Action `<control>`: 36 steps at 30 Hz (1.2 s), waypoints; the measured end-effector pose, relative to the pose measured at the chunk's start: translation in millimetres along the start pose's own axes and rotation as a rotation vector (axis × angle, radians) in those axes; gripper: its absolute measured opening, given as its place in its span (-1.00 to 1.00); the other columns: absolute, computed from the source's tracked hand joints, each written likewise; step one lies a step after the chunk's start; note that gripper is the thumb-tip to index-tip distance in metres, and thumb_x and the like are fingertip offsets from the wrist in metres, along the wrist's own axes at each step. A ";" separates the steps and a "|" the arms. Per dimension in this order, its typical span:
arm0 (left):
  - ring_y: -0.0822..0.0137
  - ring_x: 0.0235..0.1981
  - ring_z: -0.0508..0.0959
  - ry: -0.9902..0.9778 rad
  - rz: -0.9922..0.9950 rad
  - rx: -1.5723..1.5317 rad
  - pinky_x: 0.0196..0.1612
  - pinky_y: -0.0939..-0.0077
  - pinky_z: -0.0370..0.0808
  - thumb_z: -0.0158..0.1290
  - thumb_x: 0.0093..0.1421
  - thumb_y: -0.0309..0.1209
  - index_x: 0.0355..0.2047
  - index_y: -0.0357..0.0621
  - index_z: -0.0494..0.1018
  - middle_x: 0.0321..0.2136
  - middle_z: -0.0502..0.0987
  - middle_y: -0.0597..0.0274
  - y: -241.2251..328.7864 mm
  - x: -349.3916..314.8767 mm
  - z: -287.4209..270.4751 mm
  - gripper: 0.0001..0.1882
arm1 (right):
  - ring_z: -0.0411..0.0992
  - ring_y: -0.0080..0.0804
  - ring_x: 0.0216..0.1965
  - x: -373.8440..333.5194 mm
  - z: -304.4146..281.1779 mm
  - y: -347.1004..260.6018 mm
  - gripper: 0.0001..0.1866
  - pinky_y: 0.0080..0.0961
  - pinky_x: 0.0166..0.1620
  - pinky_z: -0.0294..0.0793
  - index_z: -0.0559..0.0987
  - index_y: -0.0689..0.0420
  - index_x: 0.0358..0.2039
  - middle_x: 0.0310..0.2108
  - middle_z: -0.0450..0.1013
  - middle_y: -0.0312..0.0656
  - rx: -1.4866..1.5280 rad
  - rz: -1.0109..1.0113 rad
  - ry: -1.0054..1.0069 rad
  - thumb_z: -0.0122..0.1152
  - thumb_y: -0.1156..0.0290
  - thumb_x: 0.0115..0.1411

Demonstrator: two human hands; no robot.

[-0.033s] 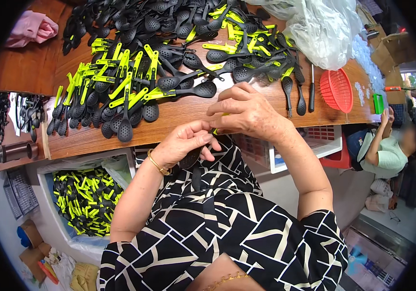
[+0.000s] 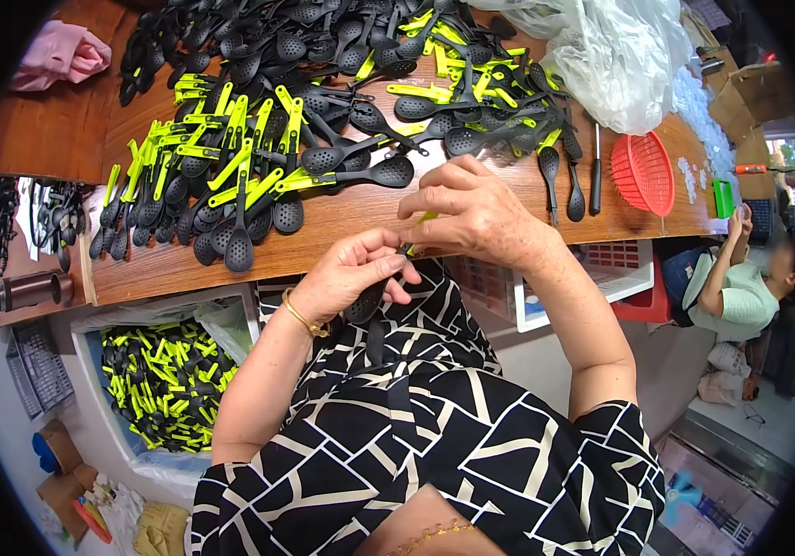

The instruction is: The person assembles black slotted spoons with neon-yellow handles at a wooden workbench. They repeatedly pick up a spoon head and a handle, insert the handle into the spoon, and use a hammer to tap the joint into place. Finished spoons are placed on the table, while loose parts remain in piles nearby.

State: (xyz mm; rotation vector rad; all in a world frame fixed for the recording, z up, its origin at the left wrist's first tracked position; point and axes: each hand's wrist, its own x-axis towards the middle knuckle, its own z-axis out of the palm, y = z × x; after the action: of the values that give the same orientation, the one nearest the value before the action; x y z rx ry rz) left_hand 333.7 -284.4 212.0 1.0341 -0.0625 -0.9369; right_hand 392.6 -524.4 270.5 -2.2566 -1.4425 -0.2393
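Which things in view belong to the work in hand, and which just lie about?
Likely part of it: held spoon; heaped spoons; yellow-green and black pieces at lower left.

Seemingly lying about: pink cloth; red basket; plastic bag.

Left grip (image 2: 347, 269) on black spoon (image 2: 364, 304), wooden table (image 2: 347, 208)

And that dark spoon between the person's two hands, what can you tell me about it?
The spoon has a black head, apparently plastic, with bright yellow-green showing toward its other end. It slants in the picture, head to the lower left. The left hand holds it between thumb and fingers, while the right hand is at the yellow-green part. The fingers hide much of it, so its full shape can't be told.
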 end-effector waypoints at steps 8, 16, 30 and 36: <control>0.44 -0.27 0.65 0.328 0.158 0.227 -0.23 0.61 0.59 -0.01 0.44 -0.42 0.04 -0.25 0.37 -0.26 0.61 0.17 -20.0 25.3 -11.8 -0.77 | 0.55 -0.13 -0.13 25.2 6.4 108.5 -0.81 -0.28 -0.04 0.52 0.70 0.14 -0.22 -0.24 0.62 -0.15 -0.209 0.489 0.214 0.33 0.35 0.20; 0.43 -0.26 0.66 0.350 0.168 0.169 -0.19 0.61 0.59 -0.01 0.44 -0.42 0.07 -0.26 0.38 -0.21 0.62 0.15 -20.2 28.1 -11.6 -0.74 | 0.62 -0.18 -0.29 43.6 32.3 147.1 -0.80 -0.29 -0.12 0.58 0.70 0.13 -0.20 -0.34 0.63 -0.06 -0.402 0.540 -0.093 0.29 0.38 0.18; 0.35 -0.18 0.68 0.369 0.314 -0.008 -0.13 0.52 0.64 -0.01 0.45 -0.44 0.13 -0.24 0.37 -0.16 0.64 0.10 -3.3 24.2 2.4 -0.70 | 0.48 -0.57 -0.11 25.2 42.7 13.5 -0.45 -0.54 0.02 0.50 0.43 0.16 0.21 -0.15 0.53 -0.27 1.095 0.768 0.412 0.34 0.60 0.21; 0.35 -0.18 0.68 0.377 0.334 0.025 -0.12 0.52 0.63 0.00 0.44 -0.44 0.11 -0.25 0.38 -0.15 0.63 0.12 -11.0 23.8 3.4 -0.72 | 0.51 -0.66 -0.21 15.0 58.8 5.8 -0.53 -0.64 -0.12 0.50 0.46 0.09 0.13 -0.23 0.57 -0.30 1.033 0.794 0.405 0.36 0.52 0.22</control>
State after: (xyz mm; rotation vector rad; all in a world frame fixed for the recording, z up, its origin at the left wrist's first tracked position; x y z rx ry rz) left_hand 340.0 -305.0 196.8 1.1663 0.0663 -0.4310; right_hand 398.8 -487.3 222.5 -1.5703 -0.2348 0.2490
